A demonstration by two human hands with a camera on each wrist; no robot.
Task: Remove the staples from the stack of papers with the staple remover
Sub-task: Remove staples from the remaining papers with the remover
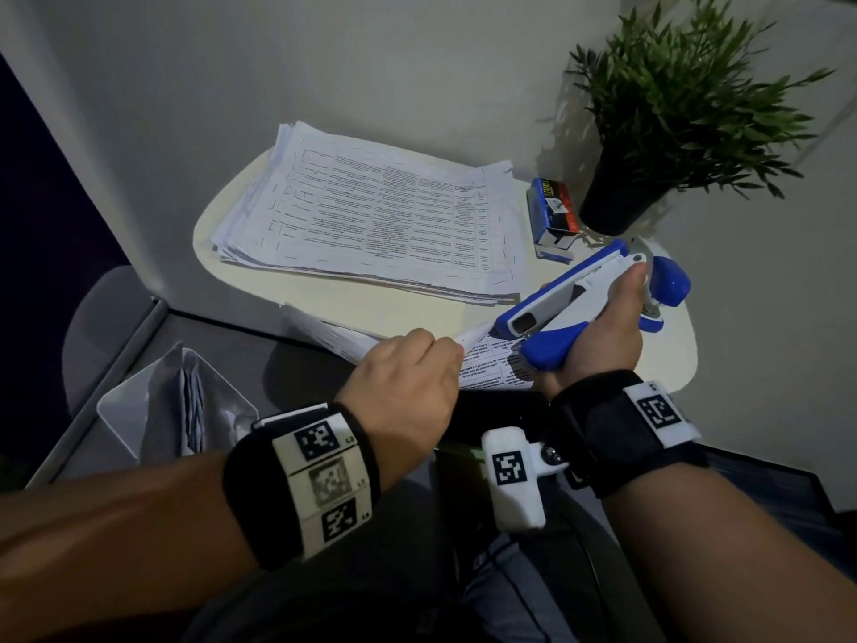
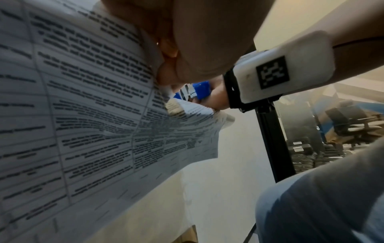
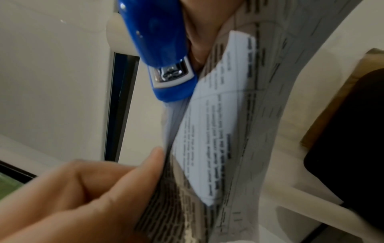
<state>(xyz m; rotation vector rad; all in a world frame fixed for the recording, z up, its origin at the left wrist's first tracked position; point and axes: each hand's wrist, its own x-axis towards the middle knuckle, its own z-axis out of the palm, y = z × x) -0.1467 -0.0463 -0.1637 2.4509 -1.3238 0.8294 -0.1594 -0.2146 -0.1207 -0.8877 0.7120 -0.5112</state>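
A blue and white staple remover [image 1: 556,308] is gripped in my right hand [image 1: 603,327], its metal-toothed nose [image 3: 168,74] lying against the corner of a stapled set of printed papers [image 1: 487,364]. My left hand [image 1: 445,350] pinches those papers at the near table edge, folding a corner back [image 3: 218,123]. The left wrist view shows the sheets [image 2: 83,115] curving under my fingers [image 2: 187,49], with the blue tool [image 2: 199,89] just beyond. A big loose stack of printed papers [image 1: 380,215] lies on the cream table [image 1: 324,299]. No staple is clearly visible.
A blue staple box [image 1: 552,215] and a potted plant [image 1: 686,99] stand at the table's back right. A second blue and white tool [image 1: 668,290] lies behind my right hand. A white bin holding folded papers [image 1: 185,410] sits low on the left.
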